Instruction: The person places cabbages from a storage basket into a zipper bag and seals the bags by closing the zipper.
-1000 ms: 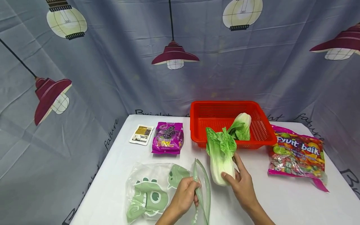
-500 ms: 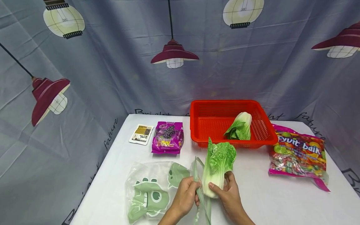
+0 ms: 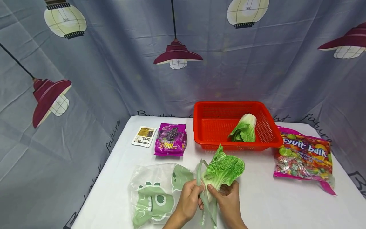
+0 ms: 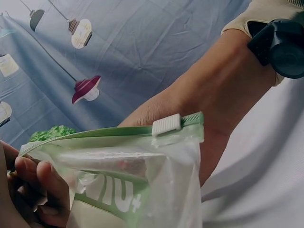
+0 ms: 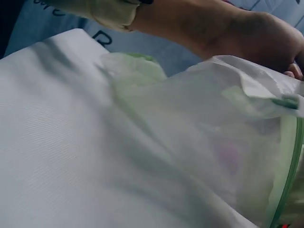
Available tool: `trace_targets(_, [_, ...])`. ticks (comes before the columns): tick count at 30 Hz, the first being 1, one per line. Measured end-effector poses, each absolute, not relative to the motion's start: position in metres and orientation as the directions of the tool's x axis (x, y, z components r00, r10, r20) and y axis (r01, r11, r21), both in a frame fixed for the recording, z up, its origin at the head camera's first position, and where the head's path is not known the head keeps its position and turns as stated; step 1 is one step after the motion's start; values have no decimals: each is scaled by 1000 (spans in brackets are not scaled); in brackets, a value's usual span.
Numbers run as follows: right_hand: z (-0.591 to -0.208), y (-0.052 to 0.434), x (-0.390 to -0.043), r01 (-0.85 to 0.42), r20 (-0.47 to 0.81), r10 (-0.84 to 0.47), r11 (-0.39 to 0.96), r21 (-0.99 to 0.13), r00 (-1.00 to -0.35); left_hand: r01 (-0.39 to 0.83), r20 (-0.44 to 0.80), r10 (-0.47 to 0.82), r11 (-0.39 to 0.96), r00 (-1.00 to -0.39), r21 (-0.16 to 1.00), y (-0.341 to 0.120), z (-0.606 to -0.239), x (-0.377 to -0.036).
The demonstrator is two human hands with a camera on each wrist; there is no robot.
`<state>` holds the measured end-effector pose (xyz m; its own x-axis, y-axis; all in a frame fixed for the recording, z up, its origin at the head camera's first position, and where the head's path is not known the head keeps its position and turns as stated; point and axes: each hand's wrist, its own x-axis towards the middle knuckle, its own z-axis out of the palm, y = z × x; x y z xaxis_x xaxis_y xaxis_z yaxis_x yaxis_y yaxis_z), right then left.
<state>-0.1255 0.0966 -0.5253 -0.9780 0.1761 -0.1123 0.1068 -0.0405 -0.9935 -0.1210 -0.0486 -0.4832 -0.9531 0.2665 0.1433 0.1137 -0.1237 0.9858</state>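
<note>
My left hand [image 3: 189, 197] pinches the green rim of a clear zip bag [image 3: 155, 200] printed with green dinosaurs. A white slider [image 4: 166, 125] sits near one end of that rim in the left wrist view. Just to the right, my right hand [image 3: 228, 200] grips a head of leafy cabbage [image 3: 223, 170] by its pale stem. The stem end lies at the bag's mouth, partly behind the rim, and the leaves fan out up and to the right. In the right wrist view the bag's cloudy side [image 5: 204, 137] fills the middle.
A red basket [image 3: 211, 143] with a second cabbage [image 3: 246, 128] stands at the back. Left of it lie a purple grape-print packet [image 3: 171, 140] and a small white packet [image 3: 144, 136]. A Fyvit baik candy bag [image 3: 304, 157] lies on the right of the white table [image 3: 266, 203].
My right hand has brought the cabbage left and toward me, away from the basket, with its stem end now at the bag's mouth. My left hand has kept its place on the rim.
</note>
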Motion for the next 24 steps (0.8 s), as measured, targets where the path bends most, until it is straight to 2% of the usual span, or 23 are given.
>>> trace_targets(4, [-532, 98, -124, 109, -104, 167, 22, -994, -980, 140, 175, 244, -152, -954, 978, -50, -484, -121])
trace_targets(12, [-541, 108, -125, 115, -115, 59, -10, -993, -992, 197, 245, 216, -222, -945, 955, -53, -486, -124])
trace_targets(19, [-533, 117, -132, 62, -58, 117, 27, -998, -991, 228, 284, 204, -259, -937, 938, -54, -477, -123])
trace_targets(24, [-508, 128, -139, -5, -3, 197, -41, -999, -980, 352, 403, 185, -258, -896, 900, -64, -459, -125])
